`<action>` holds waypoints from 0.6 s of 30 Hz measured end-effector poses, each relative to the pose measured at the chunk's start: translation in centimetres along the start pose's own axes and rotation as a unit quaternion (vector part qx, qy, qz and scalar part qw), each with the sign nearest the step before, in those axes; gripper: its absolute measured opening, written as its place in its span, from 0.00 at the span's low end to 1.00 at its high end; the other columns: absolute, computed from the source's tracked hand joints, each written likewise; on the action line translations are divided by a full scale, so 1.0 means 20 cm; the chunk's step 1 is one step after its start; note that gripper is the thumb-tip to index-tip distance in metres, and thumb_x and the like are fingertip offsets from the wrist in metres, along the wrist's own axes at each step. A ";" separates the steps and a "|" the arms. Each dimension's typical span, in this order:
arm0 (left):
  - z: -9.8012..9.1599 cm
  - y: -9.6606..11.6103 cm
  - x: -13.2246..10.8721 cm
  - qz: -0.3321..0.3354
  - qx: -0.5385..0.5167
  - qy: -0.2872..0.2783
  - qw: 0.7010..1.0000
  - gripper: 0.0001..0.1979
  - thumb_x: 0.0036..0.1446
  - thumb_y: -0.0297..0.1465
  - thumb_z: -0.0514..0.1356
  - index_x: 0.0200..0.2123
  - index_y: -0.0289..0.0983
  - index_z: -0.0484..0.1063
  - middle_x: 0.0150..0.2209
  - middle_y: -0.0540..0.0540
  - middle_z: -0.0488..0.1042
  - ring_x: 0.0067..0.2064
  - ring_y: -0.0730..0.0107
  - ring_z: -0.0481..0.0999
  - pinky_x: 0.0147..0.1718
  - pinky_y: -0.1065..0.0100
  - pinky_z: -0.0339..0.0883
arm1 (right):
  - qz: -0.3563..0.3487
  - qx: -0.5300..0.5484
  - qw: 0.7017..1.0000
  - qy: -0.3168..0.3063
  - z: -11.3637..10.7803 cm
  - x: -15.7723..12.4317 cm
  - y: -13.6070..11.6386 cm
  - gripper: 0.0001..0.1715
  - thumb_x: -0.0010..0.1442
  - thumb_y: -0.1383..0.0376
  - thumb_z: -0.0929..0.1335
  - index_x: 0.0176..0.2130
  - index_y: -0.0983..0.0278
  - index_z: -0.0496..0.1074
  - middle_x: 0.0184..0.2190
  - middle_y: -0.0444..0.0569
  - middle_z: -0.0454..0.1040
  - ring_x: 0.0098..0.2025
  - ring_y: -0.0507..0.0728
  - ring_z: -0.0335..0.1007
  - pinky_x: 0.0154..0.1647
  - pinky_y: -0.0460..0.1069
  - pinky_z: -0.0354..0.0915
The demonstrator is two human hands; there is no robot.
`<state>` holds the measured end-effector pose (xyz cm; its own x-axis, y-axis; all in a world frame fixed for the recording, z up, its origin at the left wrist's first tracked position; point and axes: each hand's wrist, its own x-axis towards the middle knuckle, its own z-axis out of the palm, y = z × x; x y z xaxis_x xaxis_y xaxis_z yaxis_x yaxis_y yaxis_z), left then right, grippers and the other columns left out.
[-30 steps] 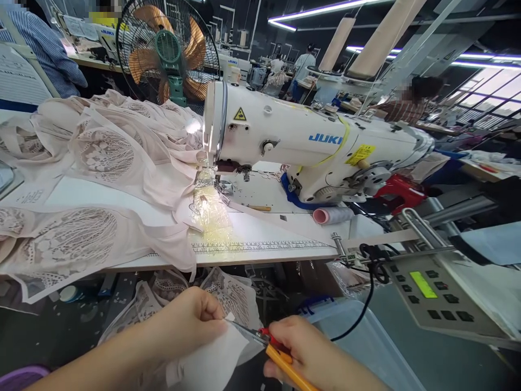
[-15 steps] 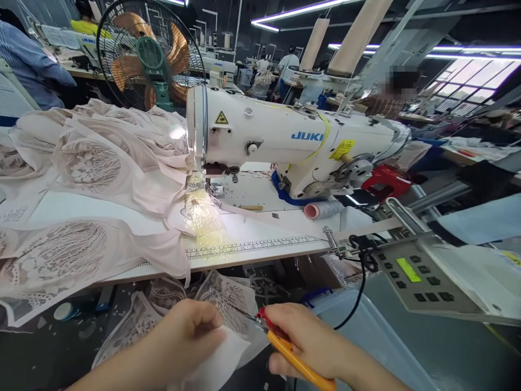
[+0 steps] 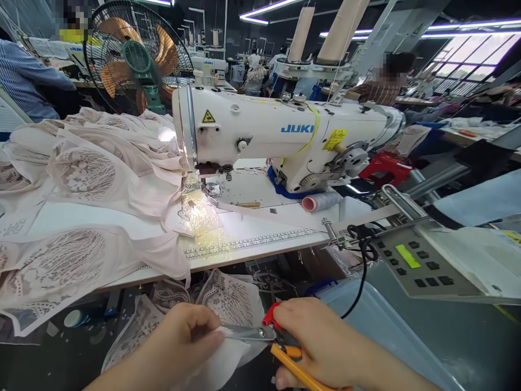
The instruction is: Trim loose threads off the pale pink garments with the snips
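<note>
Low in front of me, my left hand (image 3: 191,336) pinches the edge of a pale lace bra (image 3: 232,304), whose cups hang below the table edge. My right hand (image 3: 315,339) is closed round a pair of scissors (image 3: 249,332) with orange and red handles. The scissor blades point left and lie across the white fabric right beside my left fingertips. Whether the blades have closed through the fabric I cannot tell. Just above stands a white sewing machine (image 3: 252,127) with a strip of pale tape leading to its needle area.
More lace bras (image 3: 87,174) are heaped on the left of the white table (image 3: 260,247). A thread spool (image 3: 323,202) lies by the machine. At right are a control panel (image 3: 411,260) and a translucent bin (image 3: 378,326). Behind stand a large fan (image 3: 138,60) and other people.
The scissors have turned so their blades show broadside and reach to my left fingers over the fabric. My head view has shifted slightly. Both hands keep their holds.
</note>
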<state>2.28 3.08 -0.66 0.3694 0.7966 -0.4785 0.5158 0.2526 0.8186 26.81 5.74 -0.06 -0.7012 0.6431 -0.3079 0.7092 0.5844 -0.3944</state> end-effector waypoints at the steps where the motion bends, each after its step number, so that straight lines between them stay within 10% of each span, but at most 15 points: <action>1: 0.00 0.00 0.00 0.000 0.004 0.001 1.000 0.10 0.51 0.34 0.53 0.23 0.35 0.66 0.18 0.54 0.62 0.21 0.74 0.61 0.20 0.74 0.51 | 0.000 0.002 1.000 -0.001 0.00 0.00 0.00 0.29 0.45 0.40 0.65 0.28 0.62 0.65 0.25 0.47 0.71 0.27 0.57 0.66 0.25 0.47 0.52; 10: 0.00 -0.02 -0.01 -0.007 -0.046 -0.016 0.999 0.10 0.50 0.36 0.55 0.23 0.35 0.65 0.19 0.55 0.60 0.22 0.76 0.58 0.21 0.74 0.50 | 0.035 0.128 0.991 0.032 -0.01 0.02 -0.02 0.31 0.41 0.41 0.69 0.21 0.61 0.53 0.19 0.40 0.57 0.21 0.50 0.48 0.21 0.45 0.44; 18: 0.00 -0.03 0.06 -0.003 -0.138 -0.015 0.990 0.12 0.47 0.39 0.59 0.23 0.35 0.65 0.19 0.55 0.63 0.21 0.77 0.60 0.20 0.75 0.52 | 0.058 0.476 0.865 0.146 0.15 0.15 -0.20 0.20 0.45 0.55 0.69 0.24 0.61 0.55 0.22 0.41 0.58 0.23 0.51 0.53 0.22 0.46 0.54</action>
<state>2.37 3.81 -1.78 0.3919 0.7785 -0.4902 0.2890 0.4017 0.8690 21.64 3.96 -2.02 -0.4818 0.8490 -0.2168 0.2942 -0.0763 -0.9527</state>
